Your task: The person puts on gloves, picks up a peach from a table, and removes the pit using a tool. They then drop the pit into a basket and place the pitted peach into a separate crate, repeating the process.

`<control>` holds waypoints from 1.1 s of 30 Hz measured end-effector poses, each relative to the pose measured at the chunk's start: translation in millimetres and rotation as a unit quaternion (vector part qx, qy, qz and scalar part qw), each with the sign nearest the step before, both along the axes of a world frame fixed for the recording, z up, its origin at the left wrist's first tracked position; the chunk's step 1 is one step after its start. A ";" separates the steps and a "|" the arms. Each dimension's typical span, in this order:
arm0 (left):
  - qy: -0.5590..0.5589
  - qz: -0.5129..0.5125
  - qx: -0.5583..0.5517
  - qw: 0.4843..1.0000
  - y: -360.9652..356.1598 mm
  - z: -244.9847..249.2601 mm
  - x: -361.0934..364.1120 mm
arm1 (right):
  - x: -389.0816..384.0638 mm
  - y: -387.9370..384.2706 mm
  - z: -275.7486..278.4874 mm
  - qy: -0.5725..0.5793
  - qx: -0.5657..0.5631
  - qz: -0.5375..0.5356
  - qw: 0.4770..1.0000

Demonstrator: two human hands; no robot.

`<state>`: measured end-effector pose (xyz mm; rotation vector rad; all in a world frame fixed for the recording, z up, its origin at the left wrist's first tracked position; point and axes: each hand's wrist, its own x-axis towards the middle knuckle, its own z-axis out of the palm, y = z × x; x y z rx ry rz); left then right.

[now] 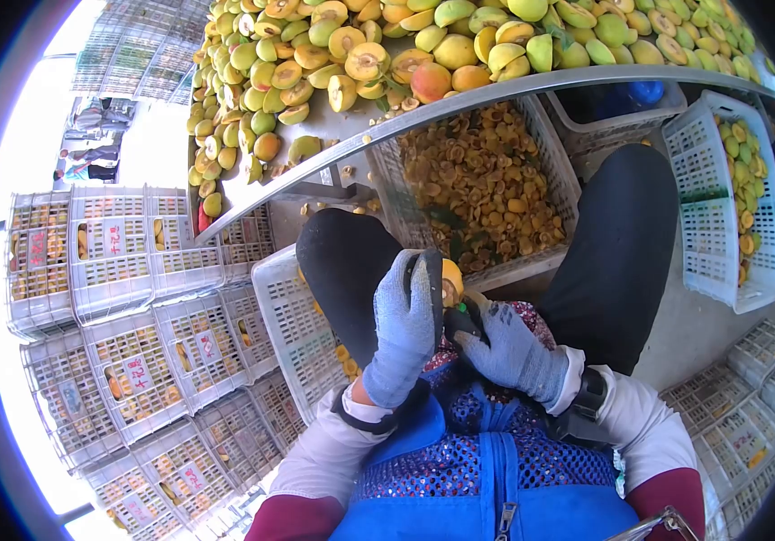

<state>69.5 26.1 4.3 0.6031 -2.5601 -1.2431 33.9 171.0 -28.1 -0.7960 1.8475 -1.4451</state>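
My left hand (405, 320), in a grey-blue glove with dark fingertips, is closed on a cut yellow-orange apricot (451, 281) in front of my lap. The apricot's cut face and brown centre show beside the dark glove fingers. My right hand (509, 347), gloved the same way, is closed right below the fruit, its thumb and fingers pinched together. A small dark thing with a green spot shows at its fingertips; its kind is hidden. Above my knees, many green, yellow and reddish apricots (365, 61), several cut in half, lie heaped on a metal-edged table (315, 164).
Under the table stands a crate (577, 194) of brownish fruit pieces. Another white crate (270, 298) is by my left leg, and a white crate (707, 234) with fruit stands at right. Stacked crates (104, 298) line the left; people (90, 162) are far behind.
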 end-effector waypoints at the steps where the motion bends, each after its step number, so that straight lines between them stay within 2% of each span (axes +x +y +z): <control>1: 0.010 0.026 0.039 0.999 2.4 -1.5 -1.2 | -0.3 -0.9 -0.6 -0.033 -0.016 -0.004 0.999; 4: 0.051 0.085 0.132 0.986 10.3 -7.4 -2.9 | -2.7 0.3 10.7 -0.096 -0.035 -0.035 0.994; 7: 0.108 0.108 0.205 0.967 14.8 -9.3 -4.0 | 1.8 -6.6 -1.7 -0.024 -0.119 -0.092 0.988; 10: 0.134 0.142 0.302 0.933 25.8 6.3 -8.3 | -4.2 -0.3 26.3 0.026 -0.039 -0.098 0.994; 12: 0.140 0.152 0.334 0.920 29.7 9.6 -9.0 | -7.4 -0.6 27.2 0.012 -0.037 -0.091 0.995; 16: 0.107 0.115 0.236 0.959 22.6 3.9 -6.1 | -13.7 2.6 28.9 0.018 0.027 -0.034 0.999; 18: 0.111 0.095 0.187 0.971 16.8 -4.7 -3.6 | -12.4 2.9 22.3 0.034 0.011 -0.023 0.999; 21: 0.031 0.033 0.094 0.995 5.5 4.8 -5.3 | -9.5 5.2 9.9 0.047 0.029 -0.001 0.998; 25: 0.019 0.051 0.103 0.993 6.1 -4.4 -2.4 | -5.3 3.1 -7.1 0.034 -0.002 -0.002 0.999; 28: 0.032 0.063 0.121 0.990 7.0 -11.2 -3.4 | -4.9 0.3 -11.0 -0.104 -0.007 0.007 0.994; 31: 0.102 0.104 0.128 0.981 16.3 -17.4 -6.6 | 2.8 -3.6 -8.4 -0.107 -0.072 -0.085 0.988; 33: 0.080 0.091 0.134 0.984 14.3 -18.1 -7.0 | -1.1 -2.1 -1.7 -0.127 -0.067 -0.087 0.986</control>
